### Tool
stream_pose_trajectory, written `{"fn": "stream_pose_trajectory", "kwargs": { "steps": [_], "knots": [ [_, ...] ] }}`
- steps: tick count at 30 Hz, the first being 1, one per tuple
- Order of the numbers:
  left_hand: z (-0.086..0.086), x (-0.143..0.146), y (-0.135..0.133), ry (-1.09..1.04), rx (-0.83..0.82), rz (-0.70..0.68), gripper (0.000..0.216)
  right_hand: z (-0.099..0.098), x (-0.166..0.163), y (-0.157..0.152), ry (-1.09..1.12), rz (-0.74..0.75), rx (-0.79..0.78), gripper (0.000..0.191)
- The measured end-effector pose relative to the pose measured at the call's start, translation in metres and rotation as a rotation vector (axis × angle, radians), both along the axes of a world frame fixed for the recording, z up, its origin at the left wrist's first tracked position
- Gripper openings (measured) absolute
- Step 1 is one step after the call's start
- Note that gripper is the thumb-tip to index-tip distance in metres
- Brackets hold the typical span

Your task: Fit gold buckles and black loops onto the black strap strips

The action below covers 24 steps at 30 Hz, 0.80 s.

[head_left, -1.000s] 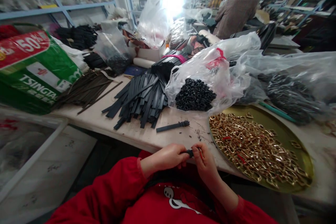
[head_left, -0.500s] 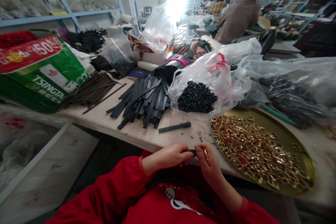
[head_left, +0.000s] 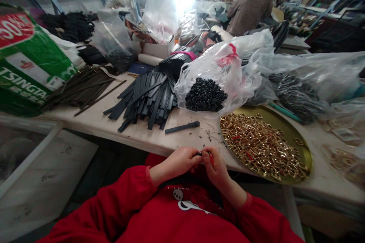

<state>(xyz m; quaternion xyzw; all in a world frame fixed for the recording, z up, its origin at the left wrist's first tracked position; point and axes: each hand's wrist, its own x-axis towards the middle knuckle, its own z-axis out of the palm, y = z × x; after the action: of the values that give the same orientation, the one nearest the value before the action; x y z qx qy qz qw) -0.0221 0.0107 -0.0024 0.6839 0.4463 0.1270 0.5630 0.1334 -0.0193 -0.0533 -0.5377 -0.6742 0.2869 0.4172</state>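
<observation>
My left hand (head_left: pixel 184 159) is closed around a short dark strap (head_left: pixel 197 154) in front of the table edge. My right hand (head_left: pixel 214 165) pinches the other end of that strap, fingertips close to the left ones. A small red, shiny piece (head_left: pixel 211 158) shows at the right fingers; its kind is unclear. Most of the strap is hidden by the hands. Beyond them a single black strap with loops at one end (head_left: pixel 182 127) lies on the table (head_left: pixel 151 138). To the right, a round gold tray (head_left: pixel 306 152) bears many small gold buckles (head_left: pixel 262 146).
A fanned pile of black straps (head_left: pixel 145 100) lies ahead, beside a clear plastic bag (head_left: pixel 242 72) with black loops (head_left: pixel 205 95) inside. Brown strips (head_left: pixel 82 85) and a green carton (head_left: pixel 34 68) are at left, above a white bin (head_left: pixel 54 167). Another person (head_left: pixel 251 7) is in the background.
The view has shifted, so the tabletop things appear higher and further left. Both hands stay together on the strap, with slight finger movement; the right fingers now cover more of the shiny piece.
</observation>
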Motion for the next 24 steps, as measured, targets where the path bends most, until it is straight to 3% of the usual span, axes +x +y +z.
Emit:
{"fn": "stream_pose_trajectory", "kwargs": {
  "steps": [3, 7, 10, 15, 20, 22, 24],
  "knots": [
    [0.005, -0.007, 0.006, -0.058, -0.148, 0.016, 0.032, 0.005, -0.003, 0.006, 0.235, -0.006, -0.177, 0.021],
    [0.015, -0.017, 0.016, -0.295, -0.479, 0.031, 0.045, 0.016, -0.009, 0.014, 0.782, 0.101, -0.578, 0.027],
    [0.012, -0.015, 0.019, -0.385, -0.523, 0.146, 0.042, 0.021, -0.012, 0.016, 1.002, 0.158, -0.704, 0.028],
    [-0.003, -0.007, 0.017, -0.325, -0.385, 0.193, 0.042, 0.021, -0.013, 0.013, 0.888, 0.047, -0.654, 0.031],
    [0.003, -0.005, 0.011, -0.214, -0.080, 0.185, 0.032, 0.019, -0.014, 0.005, 0.705, -0.036, -0.504, 0.032],
    [0.006, -0.004, 0.008, -0.230, -0.125, 0.216, 0.029, 0.019, -0.014, 0.005, 0.739, -0.063, -0.487, 0.030],
    [0.005, -0.001, 0.004, -0.329, -0.277, 0.264, 0.026, 0.020, -0.015, 0.006, 0.747, -0.104, -0.460, 0.029]
  ]
}}
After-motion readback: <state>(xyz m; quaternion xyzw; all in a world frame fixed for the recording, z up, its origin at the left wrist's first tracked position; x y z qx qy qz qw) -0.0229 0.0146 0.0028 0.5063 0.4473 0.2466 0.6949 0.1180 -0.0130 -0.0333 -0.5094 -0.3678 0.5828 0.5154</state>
